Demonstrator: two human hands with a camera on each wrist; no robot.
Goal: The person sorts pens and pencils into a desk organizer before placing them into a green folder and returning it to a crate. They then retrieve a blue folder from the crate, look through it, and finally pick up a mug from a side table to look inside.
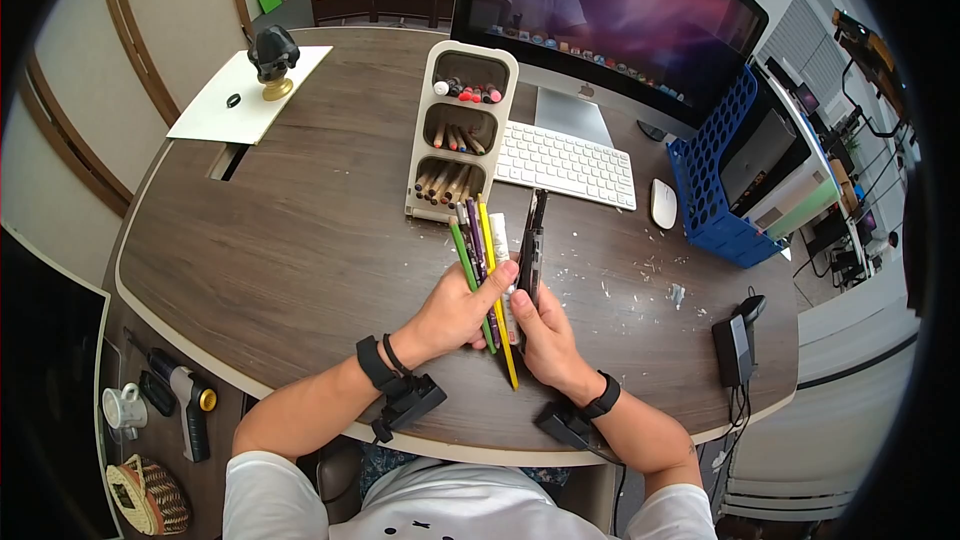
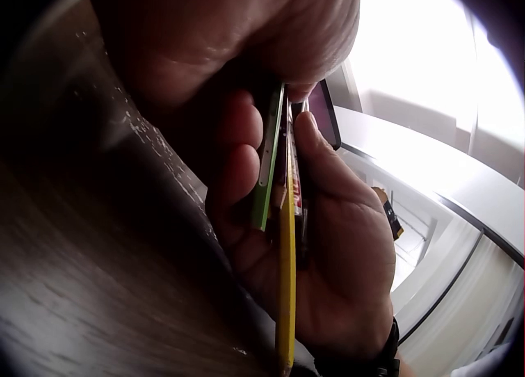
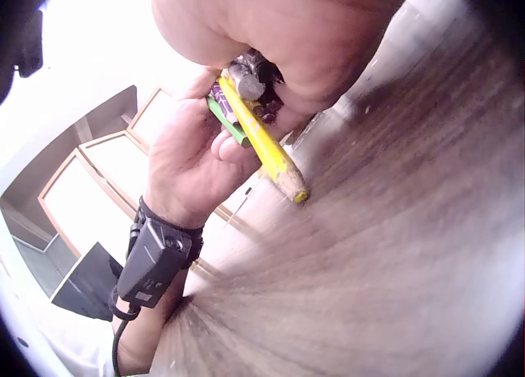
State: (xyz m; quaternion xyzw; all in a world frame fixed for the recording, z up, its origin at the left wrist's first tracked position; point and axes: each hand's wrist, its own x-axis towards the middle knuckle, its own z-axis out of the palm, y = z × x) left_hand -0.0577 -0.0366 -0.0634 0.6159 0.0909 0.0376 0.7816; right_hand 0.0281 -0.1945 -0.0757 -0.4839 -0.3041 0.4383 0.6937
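Over the front of the desk, my left hand (image 1: 445, 315) grips a bundle with a green pencil (image 1: 463, 253), a purple pencil (image 1: 476, 238) and a longer yellow pencil (image 1: 506, 345). My right hand (image 1: 552, 342) holds dark pens (image 1: 535, 255) upright, close against the bundle. Between the two groups a white tube-shaped piece (image 1: 499, 233) sticks up; which hand bears it I cannot tell. In the right wrist view the yellow pencil (image 3: 275, 164) juts out below both hands, its sharpened end down. Just beyond the bundle stands a beige organizer (image 1: 425, 120) with three compartments of pens and pencils.
White scraps (image 1: 678, 295) litter the desk at right. Behind are a keyboard (image 1: 570, 162), a mouse (image 1: 663, 204) and a monitor (image 1: 620, 10). A blue file rack (image 1: 715, 180) and a black power adapter (image 1: 733, 350) lie right. A white board (image 1: 215, 105) bears a dark bust (image 1: 272, 55).
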